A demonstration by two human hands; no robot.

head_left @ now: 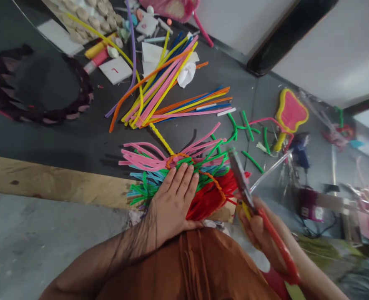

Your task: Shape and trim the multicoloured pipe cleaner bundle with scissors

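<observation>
My left hand [178, 191] lies flat on a bundle of fuzzy pipe cleaners at the table's front edge, fingers stretched out. Pink pipe cleaners [143, 157] fan out beyond the fingertips, and green ones [142, 193] stick out to the left. Red pipe cleaners [211, 196] lie to the right of the hand. A twisted orange strand [217, 186] runs over the bundle, and a twisted yellow strand [162, 139] reaches away from it. My right hand [259, 229] is closed around the red-and-yellow handles of scissors [242, 177], whose blades point up beside the bundle's right side.
Loose coloured pipe cleaners [168, 79] are piled farther back. Short green pieces [252, 161] lie to the right, near a pink-and-yellow fuzzy shape [292, 112]. A dark ring-shaped band [46, 116] is at left. A purple glue gun [309, 204] appears at right.
</observation>
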